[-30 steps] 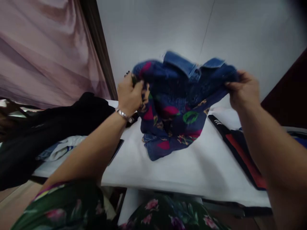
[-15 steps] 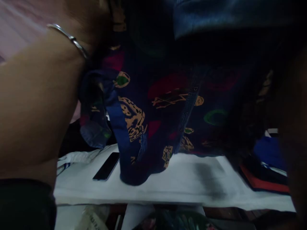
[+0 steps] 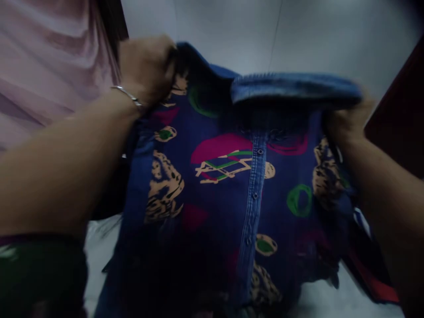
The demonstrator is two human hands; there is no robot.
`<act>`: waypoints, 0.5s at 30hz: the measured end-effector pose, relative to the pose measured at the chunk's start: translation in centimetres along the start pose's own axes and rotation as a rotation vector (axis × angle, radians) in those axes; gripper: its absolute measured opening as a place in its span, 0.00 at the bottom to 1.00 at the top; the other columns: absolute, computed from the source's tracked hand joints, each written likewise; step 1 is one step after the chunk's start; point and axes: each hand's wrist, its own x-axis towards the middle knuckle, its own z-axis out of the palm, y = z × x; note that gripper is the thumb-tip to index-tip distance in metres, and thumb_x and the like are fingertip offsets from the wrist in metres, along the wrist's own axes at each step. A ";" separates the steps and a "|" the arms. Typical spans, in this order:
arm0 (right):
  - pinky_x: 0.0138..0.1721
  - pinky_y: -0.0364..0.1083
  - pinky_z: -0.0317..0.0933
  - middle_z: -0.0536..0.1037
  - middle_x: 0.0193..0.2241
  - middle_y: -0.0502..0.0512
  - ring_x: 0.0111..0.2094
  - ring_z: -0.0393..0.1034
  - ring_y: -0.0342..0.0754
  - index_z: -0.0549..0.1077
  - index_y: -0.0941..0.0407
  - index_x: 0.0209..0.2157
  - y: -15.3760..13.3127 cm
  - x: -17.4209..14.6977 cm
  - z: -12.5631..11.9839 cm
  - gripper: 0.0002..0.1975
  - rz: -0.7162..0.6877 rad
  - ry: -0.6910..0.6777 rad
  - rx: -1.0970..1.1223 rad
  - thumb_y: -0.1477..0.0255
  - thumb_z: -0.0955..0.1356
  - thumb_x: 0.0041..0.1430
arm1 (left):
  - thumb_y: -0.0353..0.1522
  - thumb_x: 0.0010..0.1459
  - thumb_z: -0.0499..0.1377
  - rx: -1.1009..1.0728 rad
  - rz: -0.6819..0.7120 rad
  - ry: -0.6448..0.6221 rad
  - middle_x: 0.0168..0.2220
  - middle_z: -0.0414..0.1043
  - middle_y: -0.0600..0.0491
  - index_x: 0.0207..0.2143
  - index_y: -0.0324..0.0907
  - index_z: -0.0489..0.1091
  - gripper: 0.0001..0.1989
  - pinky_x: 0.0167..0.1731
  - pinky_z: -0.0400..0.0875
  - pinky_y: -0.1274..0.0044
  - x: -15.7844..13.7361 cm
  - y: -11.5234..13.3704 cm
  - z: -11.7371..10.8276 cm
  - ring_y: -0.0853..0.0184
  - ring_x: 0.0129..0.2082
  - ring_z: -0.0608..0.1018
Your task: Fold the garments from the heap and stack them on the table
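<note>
A dark blue printed shirt (image 3: 225, 194) hangs spread in front of me, with pink, green and tan figures on it. Its denim collar (image 3: 291, 88) is folded over at the top, and a buttoned denim placket runs down the front. My left hand (image 3: 149, 66), with a silver bangle at the wrist, is closed on the shoulder at the left. At the other shoulder my right hand (image 3: 353, 119) grips the cloth; its fingers are blurred and partly behind the fabric. The shirt's lower part is dark and hangs over the white surface (image 3: 331, 300).
Folded dark and red cloth (image 3: 380, 282) lies at the right on the white surface. Pink draped cloth (image 3: 59, 57) hangs at the left. Behind the shirt is a pale wall (image 3: 215, 31), with a dark red panel (image 3: 397, 115) at the right.
The view has tilted upward, so both hands and the collar now show. The shirt hangs closer and lower in view. It now covers most of the phone's place on the white surface.
</note>
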 end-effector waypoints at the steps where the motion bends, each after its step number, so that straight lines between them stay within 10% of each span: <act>1: 0.56 0.52 0.52 0.65 0.57 0.68 0.59 0.58 0.50 0.58 0.66 0.59 -0.8 0.3 0.8 0.22 0.046 -0.022 -0.039 0.71 0.56 0.69 | 0.36 0.68 0.43 0.004 -0.064 -0.091 0.52 0.69 0.46 0.52 0.31 0.64 0.20 0.56 0.59 0.61 0.3 0.6 1.1 0.62 0.55 0.68; 6: 0.56 0.54 0.54 0.65 0.57 0.76 0.57 0.62 0.53 0.55 0.71 0.61 -5.9 -4.5 7.6 0.29 0.269 -0.405 -0.118 0.78 0.64 0.60 | 0.42 0.63 0.53 -0.111 -0.255 -0.371 0.56 0.66 0.40 0.56 0.32 0.60 0.26 0.56 0.58 0.63 -4.1 5.0 11.0 0.62 0.55 0.66; 10: 0.61 0.49 0.50 0.70 0.57 0.51 0.60 0.60 0.46 0.69 0.53 0.55 -8.7 -19.5 13.2 0.24 -0.078 -0.840 0.117 0.74 0.70 0.55 | 0.43 0.62 0.53 -0.405 0.080 -0.671 0.62 0.61 0.44 0.58 0.40 0.62 0.25 0.62 0.49 0.61 -18.5 11.1 16.1 0.58 0.62 0.61; 12: 0.64 0.59 0.43 0.63 0.62 0.56 0.64 0.51 0.54 0.65 0.52 0.59 -8.3 -27.4 14.2 0.28 -0.259 -1.118 0.228 0.71 0.70 0.55 | 0.45 0.61 0.54 -0.469 0.189 -0.857 0.64 0.58 0.45 0.59 0.43 0.62 0.27 0.63 0.44 0.57 -26.7 12.8 16.5 0.57 0.64 0.59; 15: 0.63 0.63 0.43 0.58 0.64 0.60 0.66 0.47 0.57 0.63 0.53 0.61 -6.0 -34.7 13.7 0.26 -0.138 -1.177 0.205 0.67 0.64 0.62 | 0.46 0.61 0.53 -0.478 0.060 -1.062 0.65 0.55 0.46 0.60 0.45 0.61 0.28 0.62 0.46 0.55 -35.1 12.9 15.7 0.55 0.65 0.56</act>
